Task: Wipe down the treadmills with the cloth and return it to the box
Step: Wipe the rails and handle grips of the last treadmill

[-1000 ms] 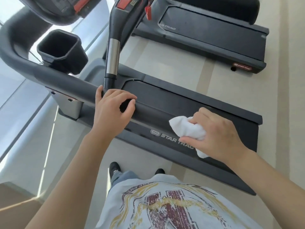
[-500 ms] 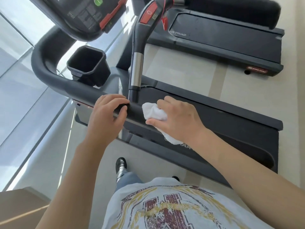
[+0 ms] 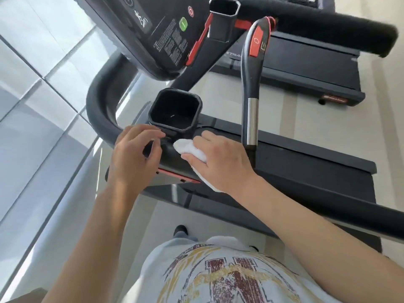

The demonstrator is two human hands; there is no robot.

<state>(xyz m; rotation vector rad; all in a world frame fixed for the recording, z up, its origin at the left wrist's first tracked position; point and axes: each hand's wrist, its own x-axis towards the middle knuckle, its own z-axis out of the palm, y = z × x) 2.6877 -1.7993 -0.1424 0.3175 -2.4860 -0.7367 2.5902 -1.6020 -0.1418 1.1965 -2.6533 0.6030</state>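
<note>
At side handrail [image 3: 102, 119], below cup holder [image 3: 175, 110] | right hand [image 3: 220, 162] presses cloth [image 3: 192, 149] | left hand [image 3: 133, 158] loosely curled, empty | wipe firmly around holder base.

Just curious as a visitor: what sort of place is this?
Most likely a gym. A treadmill with a console and cup holder stands beside a second treadmill, on a pale floor.

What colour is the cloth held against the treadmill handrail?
White. The cloth shows best in the head view, under the right hand.
</note>
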